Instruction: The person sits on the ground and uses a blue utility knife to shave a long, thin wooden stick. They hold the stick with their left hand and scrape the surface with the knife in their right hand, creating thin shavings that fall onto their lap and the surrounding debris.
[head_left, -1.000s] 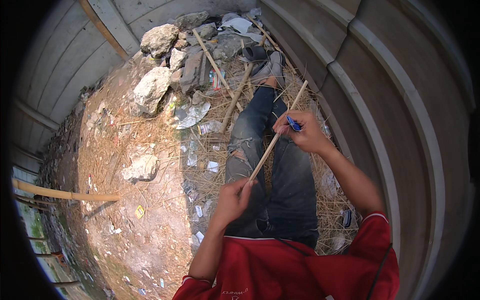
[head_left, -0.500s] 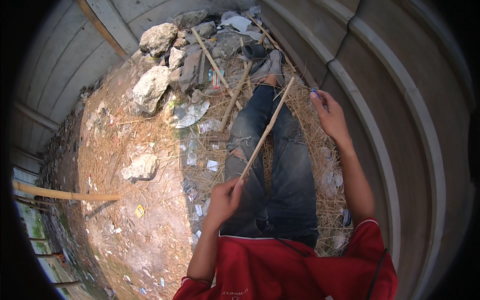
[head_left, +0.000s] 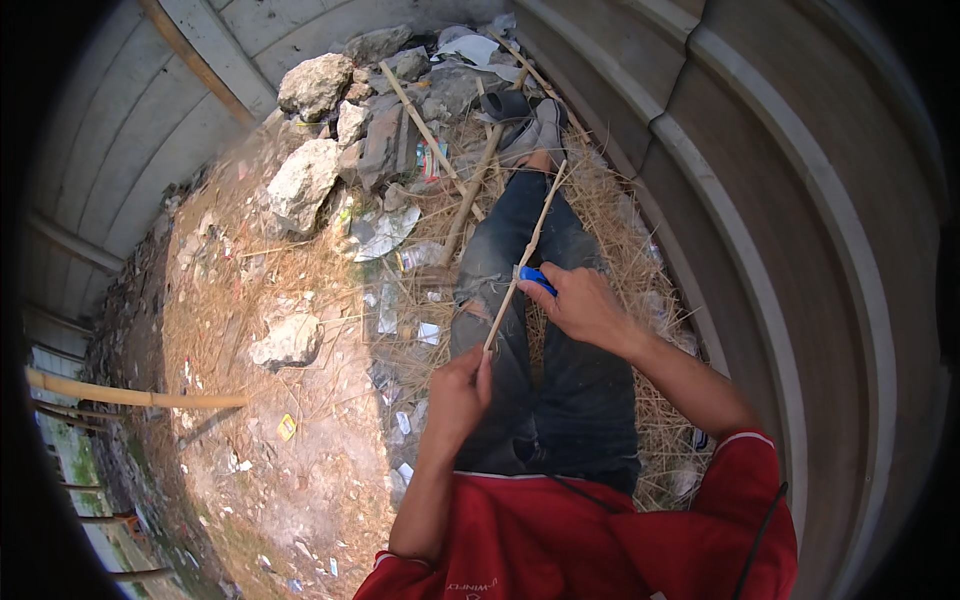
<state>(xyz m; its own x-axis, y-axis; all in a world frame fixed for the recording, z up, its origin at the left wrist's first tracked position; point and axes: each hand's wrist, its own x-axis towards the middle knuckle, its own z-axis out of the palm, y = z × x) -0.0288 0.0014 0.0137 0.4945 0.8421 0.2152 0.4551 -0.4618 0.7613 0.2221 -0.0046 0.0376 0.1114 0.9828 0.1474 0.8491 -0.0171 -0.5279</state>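
My left hand (head_left: 459, 392) grips the lower end of a thin bamboo stick (head_left: 545, 212), which slants up and away over my outstretched legs (head_left: 585, 400). About the middle of the stick, my right hand (head_left: 588, 308) is closed around a blue utility knife (head_left: 538, 280). The knife's pale front end meets the stick's right side; its blade is too small to make out. Between the two hands a short length of the stick shows bare. Beyond the knife, the stick's far tip points toward my shoes (head_left: 545, 130).
Rough rocks (head_left: 303, 185) are piled at the far left, with another rock (head_left: 288, 340) nearer. Bamboo poles (head_left: 425, 125) lie beside my feet. Corrugated metal sheeting (head_left: 790, 250) rises close on my right. Dry straw (head_left: 660, 470) and litter cover the ground. A bamboo pole (head_left: 140, 393) juts in at left.
My right hand has come down and left from beside the metal sheeting, bringing the blue knife onto the stick. The stick's far tip has shifted slightly left; my left hand still holds its lower end.
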